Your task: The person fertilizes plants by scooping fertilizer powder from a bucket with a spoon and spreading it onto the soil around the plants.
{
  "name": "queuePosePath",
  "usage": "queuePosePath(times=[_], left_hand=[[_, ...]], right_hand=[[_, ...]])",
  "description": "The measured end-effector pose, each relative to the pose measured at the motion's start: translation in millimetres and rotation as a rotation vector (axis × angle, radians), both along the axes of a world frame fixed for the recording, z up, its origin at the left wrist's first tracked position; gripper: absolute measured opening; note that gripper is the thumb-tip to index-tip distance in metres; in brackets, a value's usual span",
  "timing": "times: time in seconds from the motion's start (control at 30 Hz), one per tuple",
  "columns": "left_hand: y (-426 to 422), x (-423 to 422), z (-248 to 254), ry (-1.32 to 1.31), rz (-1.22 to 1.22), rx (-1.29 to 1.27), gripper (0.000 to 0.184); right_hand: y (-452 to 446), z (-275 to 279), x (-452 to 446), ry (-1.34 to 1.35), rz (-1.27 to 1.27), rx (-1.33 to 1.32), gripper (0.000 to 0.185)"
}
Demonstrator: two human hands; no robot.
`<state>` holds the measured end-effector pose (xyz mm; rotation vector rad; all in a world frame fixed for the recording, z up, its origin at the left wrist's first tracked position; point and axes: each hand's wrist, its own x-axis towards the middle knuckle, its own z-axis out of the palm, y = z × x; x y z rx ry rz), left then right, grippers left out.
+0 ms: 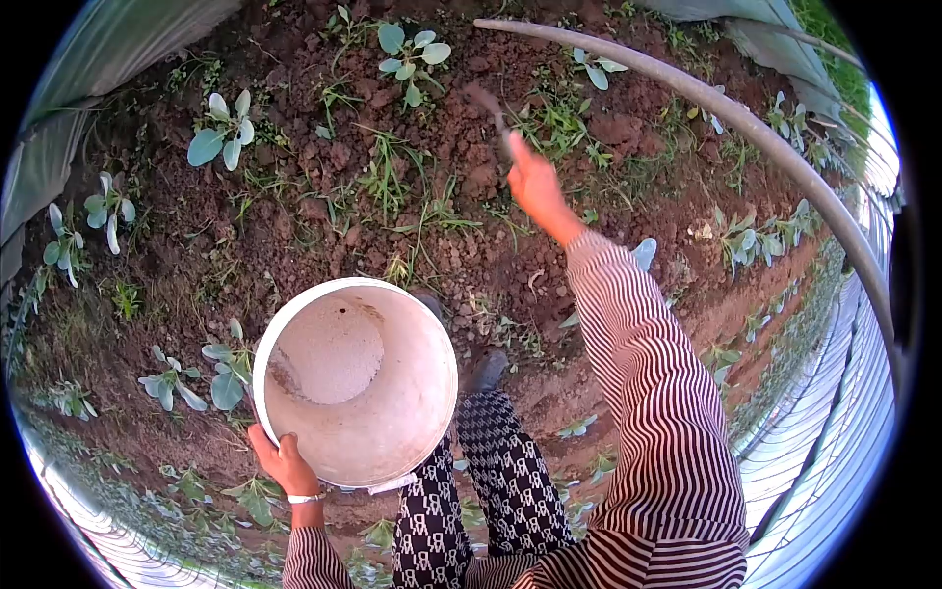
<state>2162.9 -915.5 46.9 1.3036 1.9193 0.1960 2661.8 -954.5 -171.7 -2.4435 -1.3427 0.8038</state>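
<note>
My left hand [285, 465] grips the rim of a large white bucket [412, 393] at its lower left, with a white band round the wrist. The bucket tilts so that I look into it; a pale, grainy layer [339, 358] covers its bottom. Stretched forward over the soil, my right hand [536, 185] is closed round the handle of a small hand trowel [494, 110]. The trowel's blade looks brown and is blurred, close to the ground. Just left of it grows a young leafy plant [412, 59] with grey-green leaves.
Several similar seedlings [224, 133] stand in the brown, cloddy soil [304, 177] among grass weeds [388, 177]. A curved grey pole [746, 123] arches along the right. Plastic sheeting [128, 49] borders the bed. My shoe [488, 370] is beside the bucket.
</note>
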Motion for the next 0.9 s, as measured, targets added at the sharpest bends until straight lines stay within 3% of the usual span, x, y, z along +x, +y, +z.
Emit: queuePosePath(times=[0.1, 0.2, 0.27, 0.33, 0.4, 0.47, 0.53, 0.6, 0.73, 0.87, 0.9], left_hand=[[0.4, 2.9, 1.1, -0.020, 0.010, -0.003, 0.019], [1.5, 7.1, 2.3, -0.031, 0.027, -0.006, 0.020], [2.4, 1.5, 3.9, -0.034, 0.042, -0.009, 0.020], [-0.7, -1.9, 0.1, -0.072, 0.070, -0.016, 0.020], [-0.3, 5.7, 3.5, -0.047, 0.059, -0.016, 0.020], [0.9, 4.8, 3.8, 0.013, -0.001, -0.011, 0.020], [0.5, 7.9, 2.6, -0.027, 0.022, -0.007, 0.021], [1.7, 8.2, 4.1, -0.066, 0.052, -0.019, 0.021], [-1.3, 4.0, -0.4, -0.016, -0.001, 0.012, 0.018], [-5.7, 2.2, -6.2, -0.021, 0.003, 0.029, 0.019], [-7.4, 0.9, -8.4, -0.016, -0.004, 0.040, 0.019]], right_hand=[[-2.4, -2.6, -21.5, -0.045, 0.305, -0.272, 0.054], [22.3, -28.6, 10.7, 0.125, -0.040, -0.441, 0.050], [41.3, -0.5, 24.8, 0.013, 0.148, -0.465, 0.051], [23.8, -31.4, 40.4, -0.237, 0.176, -0.227, 0.052], [33.3, -42.2, 62.6, -0.214, -0.096, -0.172, 0.051], [50.4, -21.1, 85.1, -0.101, -0.126, -0.189, 0.052], [49.6, -4.0, 86.6, -0.031, -0.007, -0.033, 0.053], [40.7, -0.6, 72.4, -0.161, 0.090, 0.053, 0.054], [27.3, 22.6, 52.9, 0.119, -0.271, -0.210, 0.058], [3.1, 40.3, 35.5, -0.052, -0.404, -0.023, 0.055], [-14.1, 10.6, 51.8, -0.098, -0.352, 0.028, 0.054]])
